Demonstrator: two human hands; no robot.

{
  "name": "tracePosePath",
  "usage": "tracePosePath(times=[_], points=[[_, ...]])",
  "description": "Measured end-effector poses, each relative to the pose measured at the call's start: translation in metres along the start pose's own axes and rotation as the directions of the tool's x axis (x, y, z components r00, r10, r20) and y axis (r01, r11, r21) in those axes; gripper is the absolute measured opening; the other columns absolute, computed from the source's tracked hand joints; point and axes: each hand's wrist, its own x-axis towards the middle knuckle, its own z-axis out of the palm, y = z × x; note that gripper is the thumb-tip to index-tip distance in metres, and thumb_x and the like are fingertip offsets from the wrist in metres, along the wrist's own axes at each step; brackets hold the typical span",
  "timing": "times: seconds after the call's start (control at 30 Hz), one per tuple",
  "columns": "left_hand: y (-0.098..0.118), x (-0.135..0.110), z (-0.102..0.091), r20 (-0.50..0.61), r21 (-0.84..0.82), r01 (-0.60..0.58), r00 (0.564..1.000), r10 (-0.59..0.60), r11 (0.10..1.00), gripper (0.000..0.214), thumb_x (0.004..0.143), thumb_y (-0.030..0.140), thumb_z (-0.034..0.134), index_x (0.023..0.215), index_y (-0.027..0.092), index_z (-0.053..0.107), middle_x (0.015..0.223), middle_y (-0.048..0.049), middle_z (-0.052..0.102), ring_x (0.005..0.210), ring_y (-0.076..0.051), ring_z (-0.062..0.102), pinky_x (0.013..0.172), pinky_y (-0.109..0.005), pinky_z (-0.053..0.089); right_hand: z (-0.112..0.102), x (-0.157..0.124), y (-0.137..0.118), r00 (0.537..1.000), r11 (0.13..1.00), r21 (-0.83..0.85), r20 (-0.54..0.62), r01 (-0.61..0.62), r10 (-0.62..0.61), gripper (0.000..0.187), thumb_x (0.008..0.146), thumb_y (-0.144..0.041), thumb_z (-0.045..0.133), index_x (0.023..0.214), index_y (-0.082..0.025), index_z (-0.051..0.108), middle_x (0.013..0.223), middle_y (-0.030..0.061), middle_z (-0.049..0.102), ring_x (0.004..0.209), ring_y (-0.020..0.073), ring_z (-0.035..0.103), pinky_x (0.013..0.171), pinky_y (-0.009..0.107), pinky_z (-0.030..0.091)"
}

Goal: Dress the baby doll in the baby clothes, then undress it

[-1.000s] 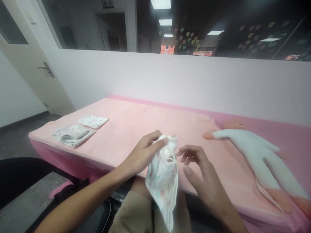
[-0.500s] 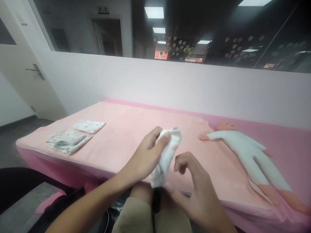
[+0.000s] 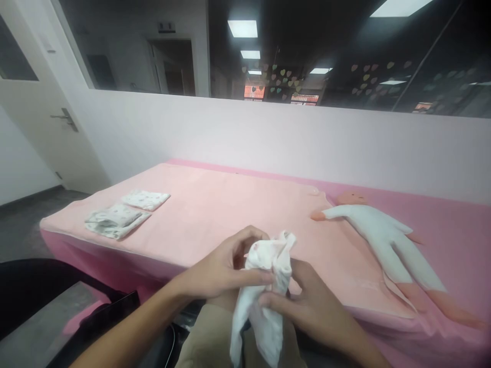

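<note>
The left hand (image 3: 218, 273) pinches a small white garment (image 3: 264, 327) from its 9 o'clock side. Its thumb lies flat across the front, and its pointer finger curls up by the top edge. The right hand (image 3: 312, 304) pinches the same garment from its 4 o'clock side, thumb on the front. Its other fingers go behind the cloth, so I can't tell just how they sit.

The garment is up off the table, over the person's lap. It looks very light, soft and floppy, so it should bend any way and not break. It doesn't look slippery. Good spots to hold it seem to be the bunched top edge and the thick folds in the middle, since the low ends just dangle. Its long way runs up and down: the crumpled top points to about 12 or 1 o'clock, and two loose ends hang to 6 and 7 o'clock. I can't tell which side is the front.

Under it are tan shorts (image 3: 203, 335). Past the hands is a pink sheet (image 3: 215, 204) on the table. Between 9 and 10 o'clock from the garment lie two folded printed cloths (image 3: 117, 220), side by side. At 2 o'clock lies a doll (image 3: 376, 230) in white, with its feet toward 4 o'clock. At 12 o'clock is a white wall (image 3: 268, 135) with a dark window (image 3: 326, 30) above.
</note>
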Motion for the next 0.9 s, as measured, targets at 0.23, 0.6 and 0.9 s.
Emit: tracePosePath(times=[0.23, 0.6, 0.9], points=[[-0.002, -0.006, -0.056, -0.132, 0.057, 0.178, 0.977, -0.169, 0.982, 0.032, 0.093, 0.044, 0.075, 0.116, 0.021, 0.072, 0.113, -0.0095, 0.073, 0.103, -0.024, 0.070, 0.086, -0.034, 0.055, -0.045, -0.006, 0.041, 0.969, 0.995, -0.099, -0.243, 0.013, -0.037, 0.021, 0.097, -0.044, 0.069, 0.102, -0.024, 0.068, 0.095, 0.0065, 0.074, 0.088, 0.0255, 0.073, 0.077, 0.036, 0.064], [-0.033, 0.128, -0.177, -0.118, 0.109, 0.282, 0.956, -0.269, 0.953, 0.044, 0.087, 0.050, 0.079, 0.121, 0.022, 0.074, 0.131, -0.0110, 0.073, 0.125, -0.031, 0.065, 0.108, -0.045, 0.050, -0.113, 0.158, 0.106, 0.984, 0.964, 0.243, -0.110, -0.111, 0.141, 0.040, 0.091, -0.050, 0.075, 0.120, -0.026, 0.059, 0.114, 0.0057, 0.077, 0.100, 0.0251, 0.074, 0.087, 0.038, 0.058], [-0.162, 0.264, -0.267, -0.525, 0.381, 0.399, 0.836, -0.160, 0.834, 0.055, 0.088, 0.049, 0.074, 0.132, 0.018, 0.062, 0.135, -0.0159, 0.067, 0.118, -0.030, 0.066, 0.097, -0.042, 0.055, -0.136, 0.276, 0.233, 0.854, 0.909, -0.088, -0.390, -0.407, 0.345, 0.056, 0.086, -0.042, 0.071, 0.134, -0.022, 0.052, 0.110, 0.0081, 0.075, 0.099, 0.0266, 0.071, 0.088, 0.039, 0.053]])
